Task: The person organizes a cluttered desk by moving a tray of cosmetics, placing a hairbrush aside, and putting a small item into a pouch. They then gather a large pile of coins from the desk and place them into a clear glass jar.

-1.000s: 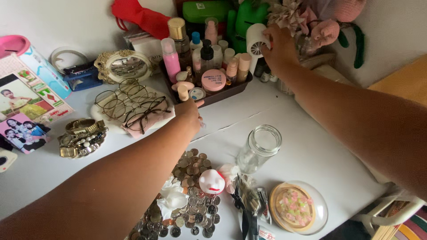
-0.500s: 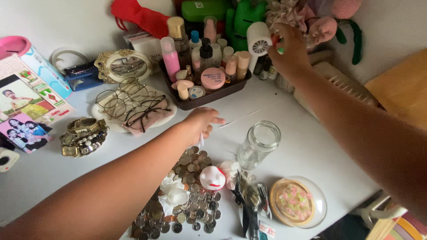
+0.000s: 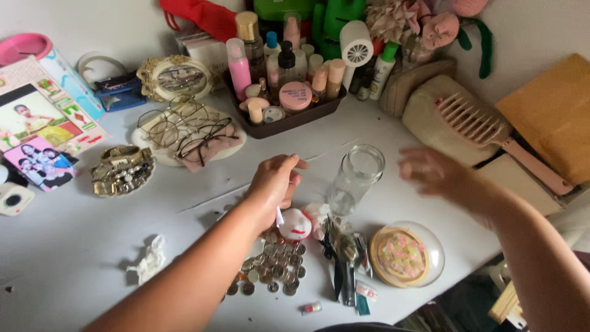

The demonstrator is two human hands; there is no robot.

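So left hand [image 3: 273,184] pinches something small above the coins [image 3: 270,267], right hand [image 3: 430,172] hangs open at 3 o'clock of the jar [image 3: 356,178].

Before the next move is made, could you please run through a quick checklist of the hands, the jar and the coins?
1. Glass jar upright, mouth open: ok.
2. Left hand free of items: cannot tell, fingers curled.
3. Right hand empty: ok, though blurred.
4. Coin pile within reach of the left hand: ok.
5. Space around the jar free: not ok, a small white figurine and clutter lie close beside it.
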